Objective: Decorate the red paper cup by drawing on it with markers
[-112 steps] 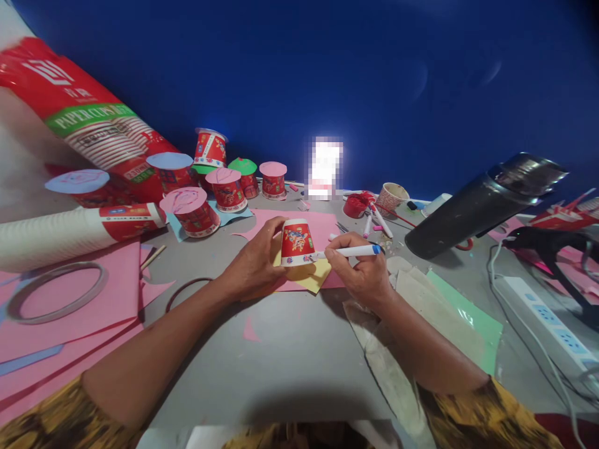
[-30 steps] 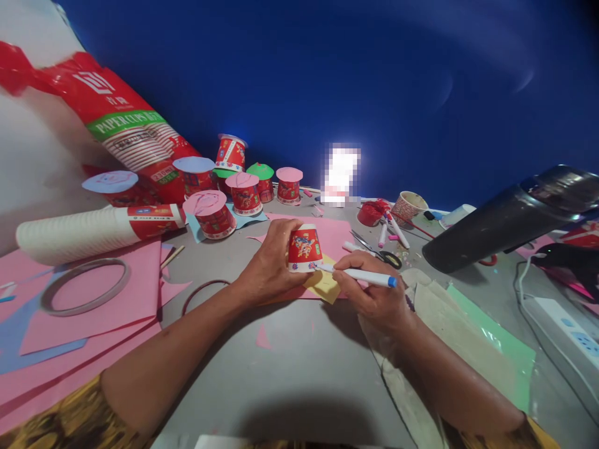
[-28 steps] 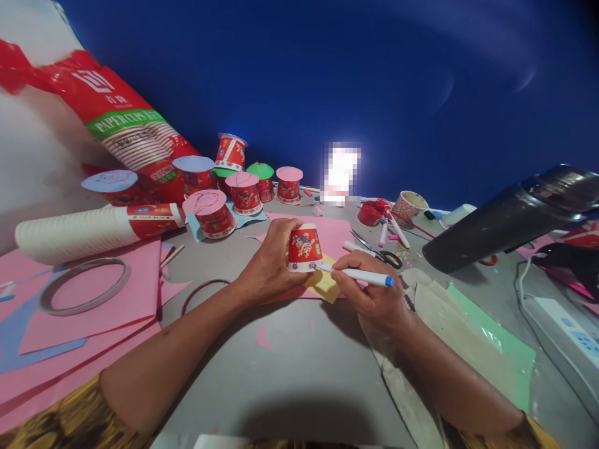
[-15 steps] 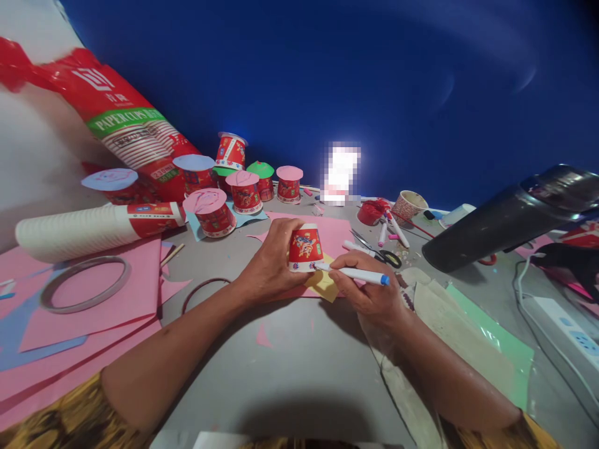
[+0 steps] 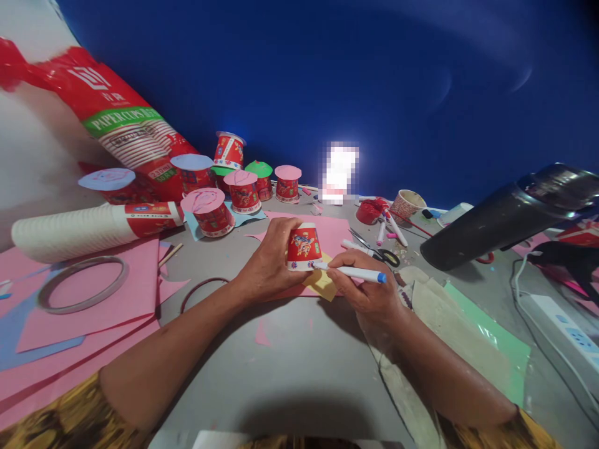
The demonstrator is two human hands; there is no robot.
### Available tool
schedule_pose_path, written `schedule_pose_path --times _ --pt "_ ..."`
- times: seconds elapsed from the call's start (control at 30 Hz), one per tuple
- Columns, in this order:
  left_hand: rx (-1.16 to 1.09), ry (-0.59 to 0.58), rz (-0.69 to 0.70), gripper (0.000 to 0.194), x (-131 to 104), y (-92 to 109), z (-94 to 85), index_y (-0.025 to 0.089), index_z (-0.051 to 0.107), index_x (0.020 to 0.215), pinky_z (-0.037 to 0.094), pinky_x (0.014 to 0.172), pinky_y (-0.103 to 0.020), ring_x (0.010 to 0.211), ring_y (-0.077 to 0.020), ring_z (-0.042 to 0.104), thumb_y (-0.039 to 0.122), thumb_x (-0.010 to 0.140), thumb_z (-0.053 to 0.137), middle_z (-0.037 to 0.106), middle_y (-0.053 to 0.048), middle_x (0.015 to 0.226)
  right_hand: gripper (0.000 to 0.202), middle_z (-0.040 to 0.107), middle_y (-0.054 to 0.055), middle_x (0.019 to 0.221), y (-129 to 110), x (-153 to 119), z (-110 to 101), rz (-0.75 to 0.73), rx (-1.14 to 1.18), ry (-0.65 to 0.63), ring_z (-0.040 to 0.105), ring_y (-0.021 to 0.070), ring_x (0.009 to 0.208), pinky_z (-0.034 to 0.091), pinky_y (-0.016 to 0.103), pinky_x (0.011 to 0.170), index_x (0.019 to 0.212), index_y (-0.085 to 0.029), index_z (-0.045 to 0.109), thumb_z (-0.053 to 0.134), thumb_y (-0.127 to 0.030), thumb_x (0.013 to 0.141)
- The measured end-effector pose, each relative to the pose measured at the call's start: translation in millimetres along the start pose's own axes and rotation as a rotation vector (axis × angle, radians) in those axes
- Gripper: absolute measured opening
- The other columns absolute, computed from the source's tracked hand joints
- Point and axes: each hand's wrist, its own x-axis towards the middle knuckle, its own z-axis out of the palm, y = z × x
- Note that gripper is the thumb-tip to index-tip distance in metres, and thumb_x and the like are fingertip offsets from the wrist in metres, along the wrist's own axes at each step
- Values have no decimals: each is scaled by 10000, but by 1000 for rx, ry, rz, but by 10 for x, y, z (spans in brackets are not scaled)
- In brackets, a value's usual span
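Observation:
My left hand [image 5: 269, 259] is closed around the side of a red paper cup [image 5: 304, 244], which has a printed figure and a white band with small drawn flowers along its lower edge. Between the fingers of my right hand [image 5: 367, 284] is a white marker [image 5: 359, 273] with a blue end. Its tip touches the white band at the cup's lower right. Under the cup lie pink paper [image 5: 334, 227] and a small yellow paper piece [image 5: 322, 285]. Black-handled scissors [image 5: 386, 256] rest just beyond my right hand.
Several red cups with paper discs on top, one of them a pink-topped cup [image 5: 213, 219], stand at the back left. A stack of paper cups [image 5: 79, 231] and a tape ring [image 5: 83, 285] lie left. A black flask [image 5: 486, 224], cloth [image 5: 449, 330] and power strip [image 5: 566, 330] are right.
The whole view has shifted slightly. The marker tip stays at the cup's white band, where the flower mark by the tip shows a little more. Both hands keep their hold.

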Motion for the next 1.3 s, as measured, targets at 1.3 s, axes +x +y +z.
schedule_pose_path --times 1.3 --pt "-286 -116 -202 757 28 8 -12 231 493 1422 592 1123 -476 1382 -316 648 280 778 887 627 -146 1477 100 784 22 794 15 16 -49 183 113 49 732 188 706 580 309 662 859 -237 734 685 -246 946"
